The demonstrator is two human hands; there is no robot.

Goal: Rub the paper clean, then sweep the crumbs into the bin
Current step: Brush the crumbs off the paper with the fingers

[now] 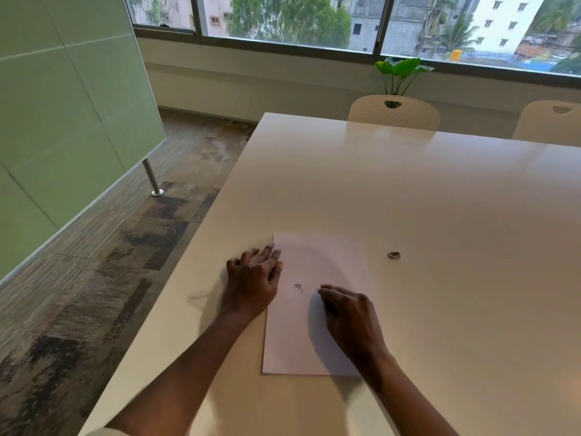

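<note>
A white sheet of paper (301,338) lies on the white table (440,215) near its front left corner. Small dark crumbs (298,287) sit in the middle of the sheet. My left hand (253,283) rests palm down on the paper's left edge, fingers spread. My right hand (347,313) lies on the sheet just right of the crumbs, fingers curled and pointing left, holding nothing that I can see. A small grey eraser (393,255) lies on the table to the right of the paper. No bin is in view.
Two cream chairs (393,113) (550,121) stand at the table's far side, a potted plant (401,72) behind them. The table's left edge drops to patterned carpet (125,247). A green glass partition (63,105) stands on the left.
</note>
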